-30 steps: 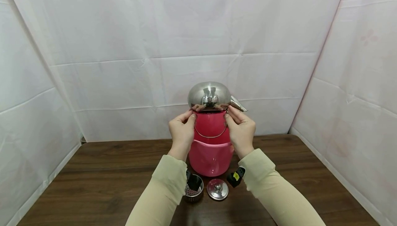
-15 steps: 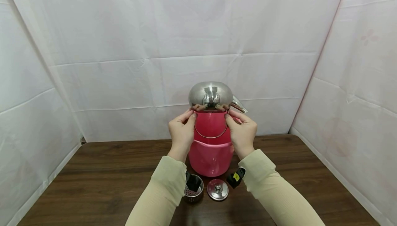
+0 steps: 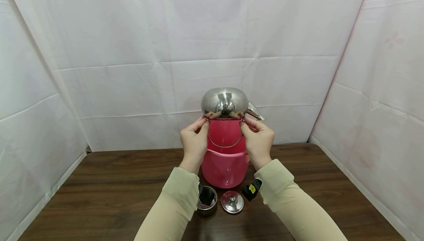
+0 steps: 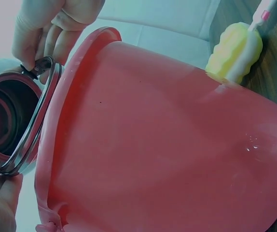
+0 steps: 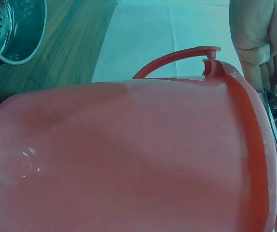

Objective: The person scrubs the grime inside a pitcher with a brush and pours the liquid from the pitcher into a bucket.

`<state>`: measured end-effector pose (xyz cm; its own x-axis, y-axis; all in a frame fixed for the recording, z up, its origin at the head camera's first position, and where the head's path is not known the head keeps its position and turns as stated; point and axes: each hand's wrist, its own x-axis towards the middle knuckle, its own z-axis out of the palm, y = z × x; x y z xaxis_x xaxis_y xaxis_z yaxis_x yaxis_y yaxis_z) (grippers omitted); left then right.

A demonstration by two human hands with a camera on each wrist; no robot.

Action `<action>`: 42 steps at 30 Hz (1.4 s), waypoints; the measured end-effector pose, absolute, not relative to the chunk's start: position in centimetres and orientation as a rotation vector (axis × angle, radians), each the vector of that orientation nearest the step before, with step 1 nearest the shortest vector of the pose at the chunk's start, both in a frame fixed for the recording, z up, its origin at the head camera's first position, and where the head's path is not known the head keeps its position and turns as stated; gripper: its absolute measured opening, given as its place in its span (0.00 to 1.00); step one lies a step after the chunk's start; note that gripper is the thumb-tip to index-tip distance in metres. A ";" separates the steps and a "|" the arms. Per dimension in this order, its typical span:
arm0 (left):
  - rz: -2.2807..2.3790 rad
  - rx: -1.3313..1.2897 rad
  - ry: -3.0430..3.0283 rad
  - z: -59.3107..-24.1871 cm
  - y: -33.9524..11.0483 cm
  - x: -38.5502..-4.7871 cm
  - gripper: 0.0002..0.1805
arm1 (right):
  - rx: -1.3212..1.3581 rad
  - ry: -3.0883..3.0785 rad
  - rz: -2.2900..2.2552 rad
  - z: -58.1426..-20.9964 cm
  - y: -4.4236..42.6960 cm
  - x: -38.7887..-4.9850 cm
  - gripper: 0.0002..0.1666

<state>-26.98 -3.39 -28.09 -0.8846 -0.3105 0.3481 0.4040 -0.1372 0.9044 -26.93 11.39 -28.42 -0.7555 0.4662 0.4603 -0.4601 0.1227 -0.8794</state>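
Note:
A shiny steel kettle [image 3: 224,101] is tilted above the far rim of a pink bucket [image 3: 225,171], its spout [image 3: 255,111] pointing to the right. My left hand [image 3: 194,140] pinches the left end of the kettle's thin wire handle [image 3: 224,146] between thumb and fingers. On the other side my right hand [image 3: 259,140] does likewise at the right end. In the left wrist view the kettle's round mouth [image 4: 10,113] shows a dark inside, close to the bucket's rim [image 4: 56,125]. The inside of the bucket is mostly hidden.
A perforated steel strainer [image 3: 207,206] and a round steel lid [image 3: 232,202] lie on the wooden table [image 3: 132,189] before the bucket. A yellow sponge brush [image 4: 232,53] is beyond it. The bucket's handle [image 5: 174,59] arches at its side. White cloth walls surround the table.
The kettle has turned or shifted very slightly to the right since a second ago, and its spout shows a little differently. Both hands have kept their grip and place. Bucket, strainer and lid have not moved.

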 end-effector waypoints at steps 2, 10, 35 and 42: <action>-2.062 -0.107 -1.680 -28.2 -3.4 -27.1 0.13 | -0.004 -1.728 1.695 -28.4 11.4 -26.9 0.12; -2.055 -0.129 -1.653 -28.5 -3.4 -27.2 0.12 | 0.025 -1.712 1.647 -28.7 11.4 -27.1 0.10; -2.036 -0.153 -1.619 -28.8 -3.4 -26.9 0.14 | 0.200 -1.601 1.638 -29.1 11.6 -27.0 0.10; -2.003 -0.106 -1.635 -28.8 -3.4 -27.0 0.12 | 0.205 -1.603 1.619 -29.1 11.6 -27.0 0.09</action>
